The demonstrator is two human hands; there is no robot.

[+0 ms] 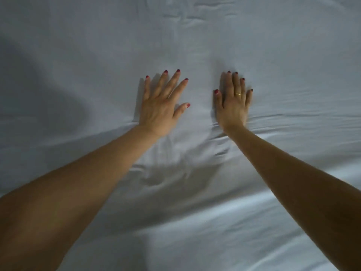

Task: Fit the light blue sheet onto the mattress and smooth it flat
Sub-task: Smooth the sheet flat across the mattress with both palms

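Head view is showing two hands lying flat on the light blue sheet (273,61), which is covering the whole bed. Left hand (162,106) is spreading its fingers wide, palm down. Right hand (232,102) is keeping straight fingers close together and is wearing a gold ring (238,93). Soft cloth is bunching into small wrinkles (175,169) between the arms.

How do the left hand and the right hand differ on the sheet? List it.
The left hand has its fingers fanned apart; the right hand keeps its fingers close together. The right hand wears a gold ring; the left shows none. Creases bunch at the right wrist, fewer at the left. Both lie palm down, fingers straight, on the light blue sheet.
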